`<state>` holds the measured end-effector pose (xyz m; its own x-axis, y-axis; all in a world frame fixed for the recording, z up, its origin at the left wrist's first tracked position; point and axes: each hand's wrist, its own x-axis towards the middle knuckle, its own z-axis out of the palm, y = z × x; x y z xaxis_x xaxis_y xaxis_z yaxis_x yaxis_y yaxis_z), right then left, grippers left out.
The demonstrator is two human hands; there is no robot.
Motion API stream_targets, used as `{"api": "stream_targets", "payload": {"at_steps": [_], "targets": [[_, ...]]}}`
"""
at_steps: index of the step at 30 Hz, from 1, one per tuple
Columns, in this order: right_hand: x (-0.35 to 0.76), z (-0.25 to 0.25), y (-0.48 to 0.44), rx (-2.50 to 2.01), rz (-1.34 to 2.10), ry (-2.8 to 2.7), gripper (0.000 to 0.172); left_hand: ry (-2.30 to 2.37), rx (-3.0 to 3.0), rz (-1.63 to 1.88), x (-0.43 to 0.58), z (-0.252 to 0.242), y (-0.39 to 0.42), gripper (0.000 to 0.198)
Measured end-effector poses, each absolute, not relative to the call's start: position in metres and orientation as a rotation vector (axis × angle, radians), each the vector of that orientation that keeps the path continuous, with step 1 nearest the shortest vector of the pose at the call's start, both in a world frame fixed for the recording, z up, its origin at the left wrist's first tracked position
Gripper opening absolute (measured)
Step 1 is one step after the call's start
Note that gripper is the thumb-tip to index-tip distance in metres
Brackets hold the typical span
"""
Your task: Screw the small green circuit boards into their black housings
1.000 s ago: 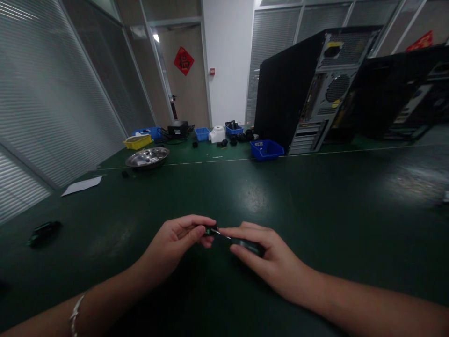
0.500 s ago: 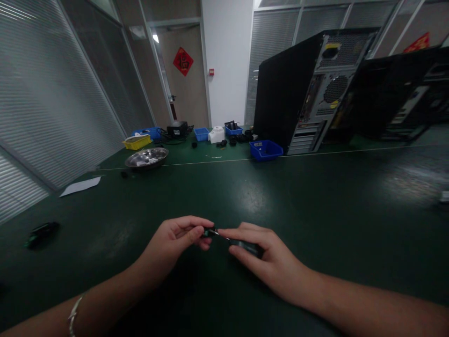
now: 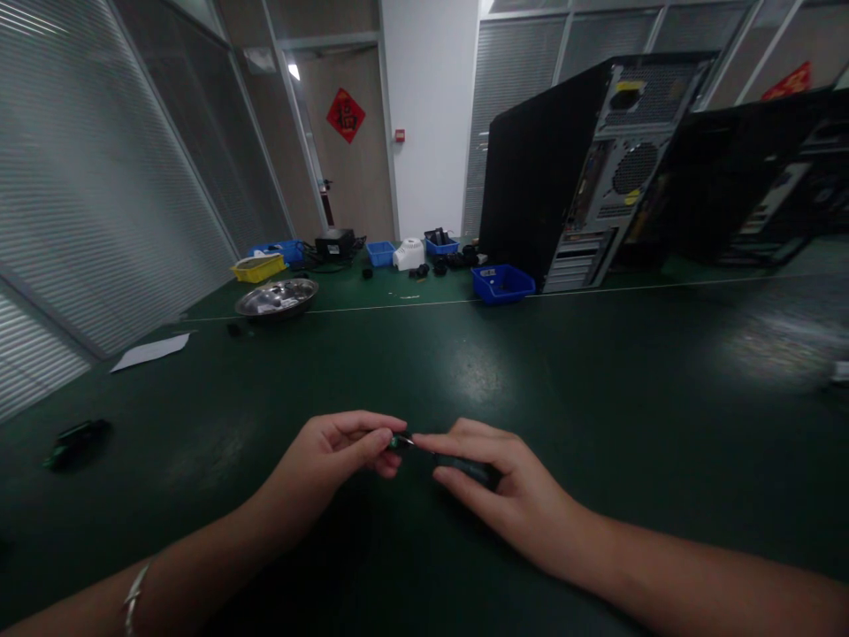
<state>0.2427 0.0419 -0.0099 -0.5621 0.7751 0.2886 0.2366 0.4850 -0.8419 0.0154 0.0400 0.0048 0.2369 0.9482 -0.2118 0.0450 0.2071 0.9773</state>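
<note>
My left hand [image 3: 338,456] pinches a small black and green part [image 3: 398,441] between thumb and fingers, just above the table. Most of that part is hidden by the fingers, and its kind cannot be made out. In my right hand [image 3: 514,482] lies a screwdriver [image 3: 468,469] with a dark handle, its thin metal shaft pointing left. The tip meets the small part or is very near it; blur hides which. My right index finger stretches along the shaft, with the thumb under the handle.
A black and green object [image 3: 78,441] lies far left on the green table [image 3: 570,380]. Farther back are a steel bowl [image 3: 277,299], a paper sheet [image 3: 151,352], a yellow tray [image 3: 258,268], a blue bin [image 3: 502,285] and a black computer tower [image 3: 550,168].
Both hands stay nearly in place. The small part has turned slightly in my left fingers, showing more green, and my left thumb has shifted a little to the right.
</note>
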Motion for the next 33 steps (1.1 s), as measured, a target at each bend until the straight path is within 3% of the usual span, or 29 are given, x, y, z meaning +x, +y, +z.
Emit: {"api": "stream_targets", "payload": {"at_steps": [14,29,33], "targets": [[0.243,-0.01,0.042,-0.773,1.067,-2.036,0.036,0.91,0.978,0.836,0.015,0.002,0.043,0.018],[0.243,-0.01,0.043,-0.814,1.063,-1.997,0.035,1.001,1.006,0.979,0.016,0.001,0.042,0.028],[0.242,-0.009,0.043,-0.846,1.061,-1.996,0.032,1.084,0.968,1.067,0.012,0.007,0.051,0.023]]}}
